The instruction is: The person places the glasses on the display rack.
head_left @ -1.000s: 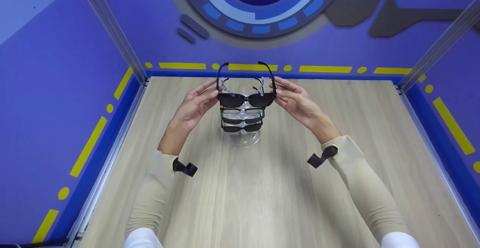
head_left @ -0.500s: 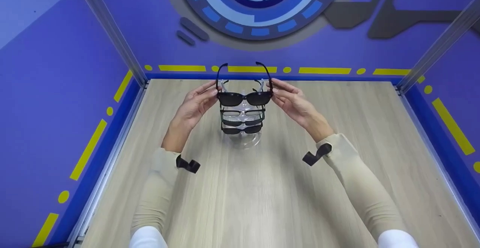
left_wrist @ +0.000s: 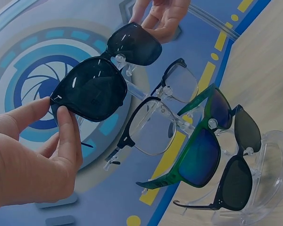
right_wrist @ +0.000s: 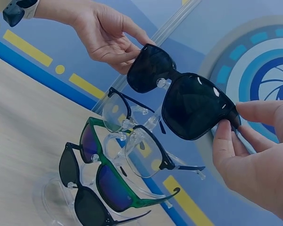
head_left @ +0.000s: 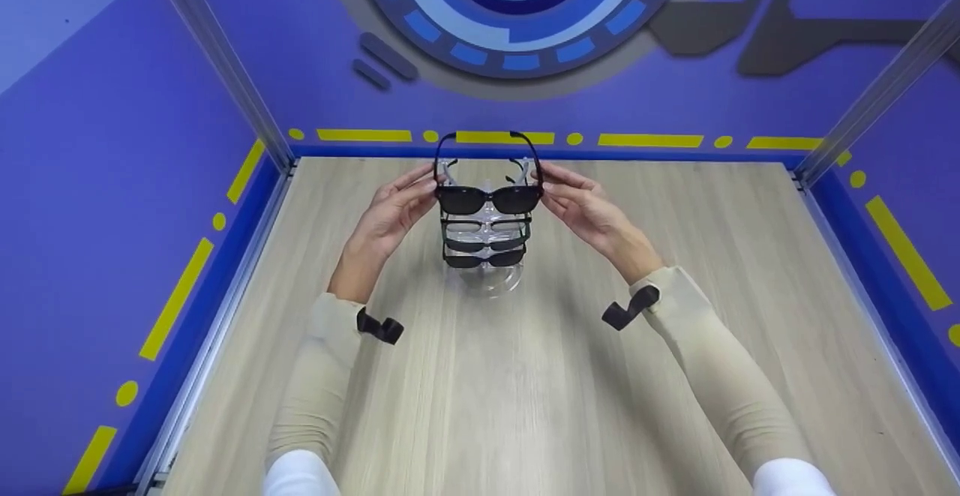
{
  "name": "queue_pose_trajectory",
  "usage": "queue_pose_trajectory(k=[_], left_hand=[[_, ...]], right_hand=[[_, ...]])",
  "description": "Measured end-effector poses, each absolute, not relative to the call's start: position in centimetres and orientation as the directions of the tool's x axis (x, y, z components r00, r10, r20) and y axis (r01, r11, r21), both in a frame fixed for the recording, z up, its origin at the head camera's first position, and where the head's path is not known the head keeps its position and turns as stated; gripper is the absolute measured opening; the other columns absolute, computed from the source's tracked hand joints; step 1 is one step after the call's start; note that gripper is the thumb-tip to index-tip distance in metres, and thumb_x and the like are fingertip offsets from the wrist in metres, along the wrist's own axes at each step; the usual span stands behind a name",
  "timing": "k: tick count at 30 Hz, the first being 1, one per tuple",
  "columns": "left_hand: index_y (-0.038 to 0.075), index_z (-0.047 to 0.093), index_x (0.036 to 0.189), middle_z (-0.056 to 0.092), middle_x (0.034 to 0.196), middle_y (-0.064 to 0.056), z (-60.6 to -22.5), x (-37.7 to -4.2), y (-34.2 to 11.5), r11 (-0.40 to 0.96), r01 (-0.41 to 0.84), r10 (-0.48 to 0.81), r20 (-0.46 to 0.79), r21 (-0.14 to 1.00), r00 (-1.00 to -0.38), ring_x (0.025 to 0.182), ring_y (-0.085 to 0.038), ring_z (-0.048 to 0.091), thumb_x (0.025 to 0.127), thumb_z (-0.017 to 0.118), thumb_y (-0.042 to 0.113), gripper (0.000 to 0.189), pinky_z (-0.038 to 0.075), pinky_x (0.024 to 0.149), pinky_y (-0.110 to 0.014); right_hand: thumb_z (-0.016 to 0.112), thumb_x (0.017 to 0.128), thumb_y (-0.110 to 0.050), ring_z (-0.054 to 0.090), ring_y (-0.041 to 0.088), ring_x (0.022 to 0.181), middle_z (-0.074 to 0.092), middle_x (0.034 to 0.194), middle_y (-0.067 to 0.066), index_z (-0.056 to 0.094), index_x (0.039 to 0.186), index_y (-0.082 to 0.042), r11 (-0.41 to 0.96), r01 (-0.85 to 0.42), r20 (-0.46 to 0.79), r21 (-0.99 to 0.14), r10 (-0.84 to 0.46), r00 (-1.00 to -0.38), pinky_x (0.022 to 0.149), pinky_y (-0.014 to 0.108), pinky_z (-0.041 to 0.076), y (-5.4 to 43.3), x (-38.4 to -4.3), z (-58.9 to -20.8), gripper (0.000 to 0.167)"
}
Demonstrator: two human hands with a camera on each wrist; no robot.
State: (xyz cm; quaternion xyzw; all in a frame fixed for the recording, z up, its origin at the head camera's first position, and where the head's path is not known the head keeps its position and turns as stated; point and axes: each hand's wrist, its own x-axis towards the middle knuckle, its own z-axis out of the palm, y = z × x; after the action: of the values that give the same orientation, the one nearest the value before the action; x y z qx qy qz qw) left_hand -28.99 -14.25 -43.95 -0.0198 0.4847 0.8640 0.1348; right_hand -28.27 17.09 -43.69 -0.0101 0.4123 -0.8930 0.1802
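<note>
Black sunglasses (head_left: pixel 489 199) are at the top of a clear display stand (head_left: pixel 491 282), lenses toward me. My left hand (head_left: pixel 386 218) pinches their left hinge corner between thumb and fingers, and my right hand (head_left: pixel 589 207) pinches the right one. In the left wrist view, the clear nose peg touches or nearly touches the bridge; whether it bears the weight I cannot tell. Below sit clear-lens glasses (left_wrist: pixel 153 127) with a dark browline, then green-framed sunglasses (left_wrist: pixel 200 155) with blue-violet lenses. Lowest are dark sunglasses (left_wrist: pixel 237 183) near the round base.
The stand is on a wood-grain table (head_left: pixel 487 406). A blue back wall (head_left: pixel 645 106) with yellow marks rises behind it, and side walls close off left and right. Black straps (head_left: pixel 381 326) hang at both wrists.
Both hands have shifted slightly with the black sunglasses, the right hand moving a little left. The temple tips now appear lower, close to the stand's top. Both hands keep their hold.
</note>
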Motion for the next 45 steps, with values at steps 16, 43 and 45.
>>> queue_pose_trajectory(k=[16, 43, 45], left_hand=[[-0.004, 0.048, 0.147, 0.079, 0.101, -0.003, -44.6, -28.9, -14.1, -0.51, -0.266, 0.212, -0.179, 0.818, -0.961, 0.089, -0.01, 0.074, 0.099, 0.06, -0.005, 0.05, 0.061, 0.083, -0.02], [-0.004, 0.05, 0.145, 0.079, 0.101, -0.006, -44.8, -28.7, -14.8, -0.526, -0.245, 0.211, -0.154, 0.814, -0.965, 0.088, -0.011, 0.075, 0.098, 0.059, -0.007, 0.047, 0.061, 0.082, -0.02], [-0.004, 0.05, 0.145, 0.078, 0.1, -0.005, -44.8, -28.6, -14.8, -0.524, -0.251, 0.212, -0.16, 0.814, -0.964, 0.087, -0.011, 0.074, 0.098, 0.06, -0.006, 0.048, 0.061, 0.082, -0.021]], right_hand=[[0.051, 0.097, 0.016, 0.071, 0.015, 0.1, 0.076, 0.109, 0.003, 0.061, 0.137, -0.001, -0.543, 0.329, -0.167, -0.772, -0.326, -0.931, 0.092, 0.025, 0.056, 17.3, -28.3, -44.4, 0.044], [0.052, 0.101, 0.005, 0.07, 0.012, 0.104, 0.07, 0.122, 0.001, 0.036, 0.155, -0.001, -0.346, 0.349, -0.204, -0.871, -0.391, -0.897, 0.102, 0.029, 0.054, 18.5, -28.7, -44.2, 0.056], [0.05, 0.102, 0.004, 0.07, 0.012, 0.105, 0.07, 0.121, -0.001, 0.03, 0.158, 0.0, -0.325, 0.351, -0.208, -0.878, -0.401, -0.892, 0.103, 0.03, 0.054, 19.0, -28.6, -44.3, 0.059]])
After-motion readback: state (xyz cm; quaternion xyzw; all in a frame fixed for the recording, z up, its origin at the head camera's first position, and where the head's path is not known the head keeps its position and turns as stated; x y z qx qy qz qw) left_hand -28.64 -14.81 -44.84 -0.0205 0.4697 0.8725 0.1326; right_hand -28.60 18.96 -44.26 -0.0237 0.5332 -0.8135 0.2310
